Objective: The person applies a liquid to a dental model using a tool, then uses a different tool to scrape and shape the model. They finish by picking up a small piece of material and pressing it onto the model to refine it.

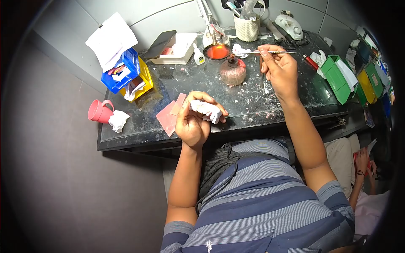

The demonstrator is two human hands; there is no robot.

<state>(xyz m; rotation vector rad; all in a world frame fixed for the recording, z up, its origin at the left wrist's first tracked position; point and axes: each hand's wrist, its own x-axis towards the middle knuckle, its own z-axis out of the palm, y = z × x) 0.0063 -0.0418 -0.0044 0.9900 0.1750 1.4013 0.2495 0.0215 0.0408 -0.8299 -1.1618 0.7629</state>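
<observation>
A white, bumpy, curved piece like a dental cast point(205, 110) rests in my left hand point(195, 122), its fingers curled round it above the table's front edge. My right hand point(279, 69) pinches a thin metal tool point(274, 52), whose tip points left over the burner. Below that tip stands a round glass burner point(233, 72) with a dark neck. Just behind the burner are a dish of glowing orange-red material point(217, 51) and a crumpled white tissue point(240, 50). Pink flat sheets point(168, 118) lie left of my left hand.
Blue point(122, 71) and yellow bins point(141, 86), a pink mug point(99, 111) and a white box point(179, 52) are on the left. Behind stand a small bottle point(198, 55) and a woven pot point(247, 29). Green bins point(337, 80) are right; another person's hand point(361, 160) shows lower right.
</observation>
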